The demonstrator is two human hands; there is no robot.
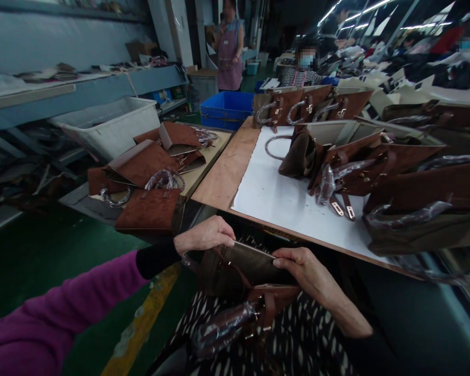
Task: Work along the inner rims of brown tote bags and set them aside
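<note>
A brown handbag rests on my lap, its mouth spread and the dark olive lining showing. My left hand pinches the far rim near its left corner. Toward the right end of that same rim, my right hand grips the edge between thumb and fingers. The bag's handle, wrapped in clear plastic, hangs over the near side beside a strap with metal fittings. The bag's underside is hidden against my patterned clothing.
Ahead, a table with white paper bears several brown handbags. More bags lie piled on a stand to the left, near a white bin. Beyond are a blue crate, a standing person and a masked person.
</note>
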